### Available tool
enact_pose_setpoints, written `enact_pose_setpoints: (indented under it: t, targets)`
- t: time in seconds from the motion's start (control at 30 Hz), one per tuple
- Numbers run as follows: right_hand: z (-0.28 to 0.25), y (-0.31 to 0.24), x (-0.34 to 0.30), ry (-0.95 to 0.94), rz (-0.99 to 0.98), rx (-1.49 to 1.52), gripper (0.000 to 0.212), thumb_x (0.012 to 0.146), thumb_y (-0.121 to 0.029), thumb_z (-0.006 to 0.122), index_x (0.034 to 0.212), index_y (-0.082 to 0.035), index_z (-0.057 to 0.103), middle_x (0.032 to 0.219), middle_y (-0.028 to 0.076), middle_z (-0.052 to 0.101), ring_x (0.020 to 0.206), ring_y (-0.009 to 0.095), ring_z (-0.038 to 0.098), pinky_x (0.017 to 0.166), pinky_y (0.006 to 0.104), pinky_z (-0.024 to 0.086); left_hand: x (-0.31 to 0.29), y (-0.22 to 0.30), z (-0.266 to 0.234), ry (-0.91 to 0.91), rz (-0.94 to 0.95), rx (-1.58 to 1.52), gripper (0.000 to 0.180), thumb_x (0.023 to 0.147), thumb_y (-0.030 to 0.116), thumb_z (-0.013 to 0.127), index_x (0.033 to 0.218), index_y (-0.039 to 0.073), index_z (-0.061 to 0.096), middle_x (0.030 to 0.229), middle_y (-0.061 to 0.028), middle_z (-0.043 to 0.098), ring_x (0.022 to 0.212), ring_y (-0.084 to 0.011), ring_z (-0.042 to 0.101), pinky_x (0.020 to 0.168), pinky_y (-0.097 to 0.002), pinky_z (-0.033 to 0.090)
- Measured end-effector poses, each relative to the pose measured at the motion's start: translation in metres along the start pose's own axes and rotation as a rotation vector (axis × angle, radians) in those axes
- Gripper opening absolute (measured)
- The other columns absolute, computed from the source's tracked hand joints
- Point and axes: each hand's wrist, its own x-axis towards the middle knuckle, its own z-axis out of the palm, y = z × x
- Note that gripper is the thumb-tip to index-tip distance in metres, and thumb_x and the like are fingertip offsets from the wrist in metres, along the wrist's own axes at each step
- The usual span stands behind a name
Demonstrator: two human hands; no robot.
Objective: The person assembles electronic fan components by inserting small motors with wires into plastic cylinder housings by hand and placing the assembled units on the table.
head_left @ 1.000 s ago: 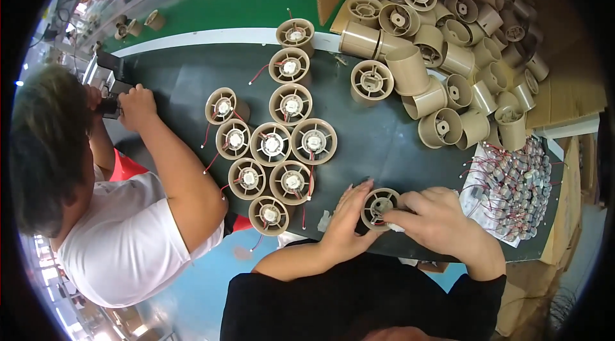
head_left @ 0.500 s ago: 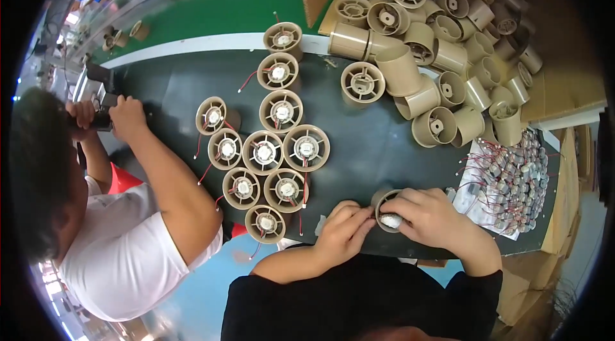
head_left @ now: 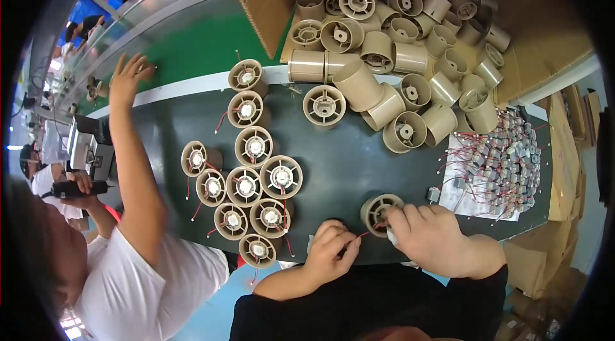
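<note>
Right hand (head_left: 428,238) curls its fingers over a cup (head_left: 377,214); I can't tell what they grip. Left hand (head_left: 330,254) pinches a red wire (head_left: 364,234) leading to that cup, standing on the table (head_left: 333,190) before me.

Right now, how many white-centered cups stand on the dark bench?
10 cups: three farthest, two leftmost, two middle, three nearest; the right hand partly hides another cup, uncounted.

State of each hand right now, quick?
Left hand: closed, pinching a red wire.
Right hand: fingers curled at the tan cup; exact grip cannot be told.
</note>
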Motion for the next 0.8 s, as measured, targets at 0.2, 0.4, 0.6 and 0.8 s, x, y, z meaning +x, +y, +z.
enact_pose_setpoints:
  t: [0.2,0.4,0.6,0.8]
  targets:
    - [0.026,0.013,0.003,0.18,-0.097,0.535,0.027,0.062,-0.006,0.056,0.088,-0.005,0.048,0.068,0.005,0.049,0.057,0.019,0.054,0.049,0.0277,0.043,0.001,0.004,-0.007,-0.066,-0.013,0.011,0.01,0.061,-0.003,0.06,0.067,0.0,0.053,0.065,-0.0096,0.046,0.07,-0.0265,0.05,0.059,-0.0327,0.042]
    - [0.043,0.016,0.008,0.178,-0.149,0.621,0.03,0.06,-0.004,0.057,0.089,-0.005,0.049,0.078,0.007,0.051,0.066,0.022,0.054,0.057,0.0302,0.044,-0.003,-0.004,-0.014,-0.044,0.006,0.038,0.011,0.058,-0.005,0.057,0.062,0.0,0.049,0.063,-0.0095,0.046,0.068,-0.0251,0.051,0.057,-0.0312,0.042]
    - [0.05,0.01,0.007,0.267,-0.247,0.252,0.034,0.062,-0.011,0.054,0.096,-0.01,0.053,0.09,0.006,0.052,0.082,0.02,0.051,0.076,0.0378,0.038,-0.019,0.01,-0.003,0.142,0.36,-0.009,0.032,0.058,0.012,0.065,0.082,0.0,0.048,0.056,-0.0071,0.041,0.044,-0.0189,0.04,0.039,-0.0286,0.032]
    - [0.056,0.014,0.005,0.362,-0.223,0.296,0.043,0.061,-0.016,0.056,0.103,-0.008,0.051,0.1,0.013,0.05,0.084,0.024,0.051,0.083,0.0439,0.034,0.004,0.023,0.022,-0.384,0.254,0.368,0.058,0.073,0.025,0.055,0.113,-0.007,0.029,0.07,-0.0177,0.053,0.052,-0.0263,0.053,0.048,-0.0336,0.043]
